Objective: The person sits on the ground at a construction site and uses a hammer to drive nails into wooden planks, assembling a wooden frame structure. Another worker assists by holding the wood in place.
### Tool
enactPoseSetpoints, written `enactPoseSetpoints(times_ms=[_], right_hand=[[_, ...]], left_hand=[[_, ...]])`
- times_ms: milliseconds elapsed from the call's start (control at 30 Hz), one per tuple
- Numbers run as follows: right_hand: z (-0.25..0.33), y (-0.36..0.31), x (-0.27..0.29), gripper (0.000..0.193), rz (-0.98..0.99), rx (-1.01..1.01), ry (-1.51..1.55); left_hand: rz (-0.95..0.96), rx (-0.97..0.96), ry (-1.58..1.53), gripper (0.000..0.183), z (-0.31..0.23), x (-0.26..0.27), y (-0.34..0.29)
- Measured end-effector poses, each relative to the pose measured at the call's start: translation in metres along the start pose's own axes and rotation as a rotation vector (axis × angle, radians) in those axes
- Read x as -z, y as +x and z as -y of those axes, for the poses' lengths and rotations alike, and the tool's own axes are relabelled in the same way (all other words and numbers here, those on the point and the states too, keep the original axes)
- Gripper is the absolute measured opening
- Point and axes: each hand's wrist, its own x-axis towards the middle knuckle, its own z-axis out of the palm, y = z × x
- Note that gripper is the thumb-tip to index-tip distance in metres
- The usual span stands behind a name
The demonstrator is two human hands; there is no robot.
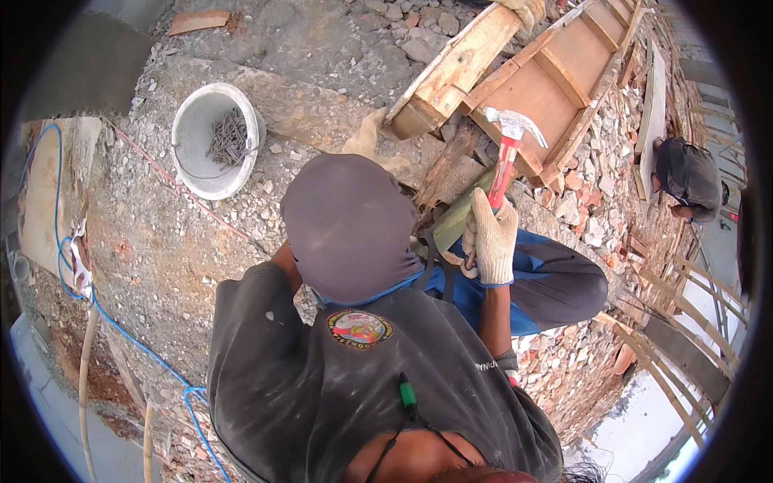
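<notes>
My right hand, in a cream knitted glove, is closed around the red handle of a claw hammer. The metal hammer head points up, beside a wooden formwork panel. My left arm passes outside my bent knee, which wears a grey cover. Beyond that knee a cream glove shows near the end of a thick wooden beam; it appears to be my left hand, its fingers mostly unclear. A whitish bucket on the left contains many loose nails.
Another person's gloved hand rests on the beam's far end. A person bends over at far right. Brick rubble covers the ground on the right. A blue hose and a thin red line run along the left.
</notes>
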Motion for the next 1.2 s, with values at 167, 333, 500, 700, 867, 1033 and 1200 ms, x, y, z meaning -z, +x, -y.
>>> enactPoseSetpoints(times_ms=[167,333,500,700,867,1033,1200], right_hand=[[-0.059,0.004,-0.014,0.021,0.06,-0.34,0.457],[-0.111,0.035,-0.012,0.02,0.153,-0.801,1.58],[-0.135,0.038,-0.023,0.018,0.154,-0.787,1.564],[-0.13,0.048,-0.023,0.017,0.108,-0.775,1.589],[-0.131,0.053,-0.025,0.014,0.029,-0.726,1.496],[-0.134,0.055,-0.027,0.013,0.03,-0.715,1.506],[-0.137,0.056,-0.026,0.012,0.044,-0.674,1.476]], left_hand=[[0.175,0.251,0.147,0.107,0.054,0.029,-0.092],[0.316,0.389,0.196,0.104,0.059,0.067,-0.123],[0.437,0.32,0.088,0.1,0.017,0.064,-0.091],[0.483,0.184,-0.204,0.097,-0.066,0.026,-0.046],[0.28,0.082,-0.301,0.094,-0.096,0.038,0.024],[0.223,0.043,-0.345,0.09,-0.081,0.032,0.074],[0.21,0.008,-0.363,0.087,-0.067,0.02,0.072]])
